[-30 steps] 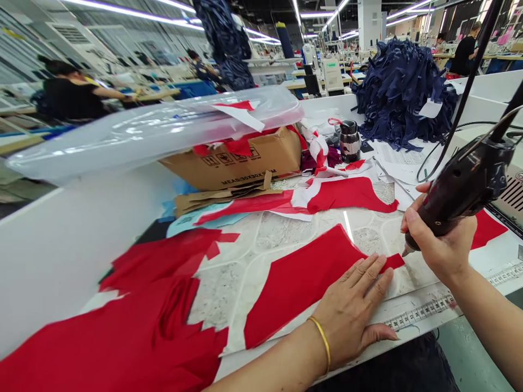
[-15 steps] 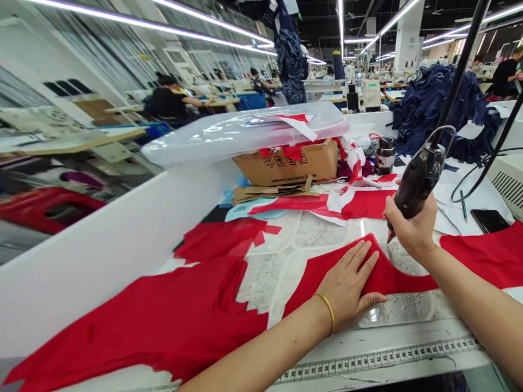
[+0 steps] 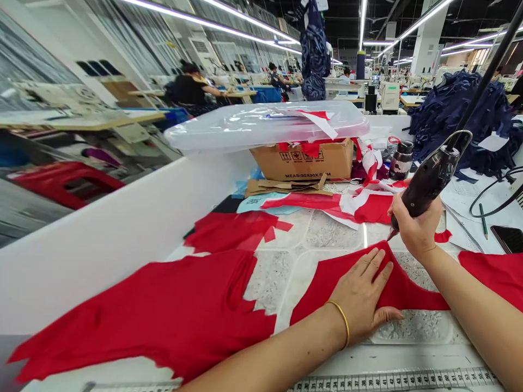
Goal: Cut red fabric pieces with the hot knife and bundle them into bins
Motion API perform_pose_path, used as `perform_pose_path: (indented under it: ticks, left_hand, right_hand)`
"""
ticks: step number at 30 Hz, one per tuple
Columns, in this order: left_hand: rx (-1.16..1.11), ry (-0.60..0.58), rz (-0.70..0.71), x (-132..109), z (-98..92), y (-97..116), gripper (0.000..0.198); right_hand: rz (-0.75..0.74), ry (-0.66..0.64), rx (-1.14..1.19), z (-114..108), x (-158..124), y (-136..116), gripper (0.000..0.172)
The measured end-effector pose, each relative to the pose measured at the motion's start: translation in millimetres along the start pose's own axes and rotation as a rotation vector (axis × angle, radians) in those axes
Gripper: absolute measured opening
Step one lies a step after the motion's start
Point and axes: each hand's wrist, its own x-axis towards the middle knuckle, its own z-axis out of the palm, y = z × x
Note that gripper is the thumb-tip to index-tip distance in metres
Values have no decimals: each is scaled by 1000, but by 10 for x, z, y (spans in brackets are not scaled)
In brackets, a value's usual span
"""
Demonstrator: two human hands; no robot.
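Note:
My left hand point(image 3: 359, 294) lies flat with its fingers spread, pressing down a piece of red fabric point(image 3: 347, 288) on the marbled white tabletop point(image 3: 330, 231). My right hand point(image 3: 417, 231) grips a dark handheld electric cutter point(image 3: 429, 182), which hangs from a black overhead line. Its pointed tip sits just above the tabletop, to the left of my right hand. A small red scrap point(image 3: 443, 236) lies close by. A large red fabric panel point(image 3: 143, 316) spreads across the left, and another point(image 3: 494, 277) lies under my right forearm.
Behind the fabric, a cardboard box point(image 3: 302, 160) carries a transparent plastic lid point(image 3: 265, 126). A steel flask point(image 3: 401, 160), a navy fabric heap point(image 3: 461, 120), papers, a pen point(image 3: 484, 220) and a phone point(image 3: 506, 239) stand beyond. A tape measure point(image 3: 392, 380) runs along the near edge.
The cutter has lifted away from the red piece, and a small red scrap now lies apart from it. My view has swung left, while my left hand stays pressed on the fabric.

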Motion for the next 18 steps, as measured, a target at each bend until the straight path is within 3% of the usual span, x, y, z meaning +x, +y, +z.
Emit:
perform_pose_path:
  ticks: [18]
  left_hand:
    - [65,-24,18,-53,-83,61,87]
  right_hand:
    - [29,-15,17,11,-29,-33,24]
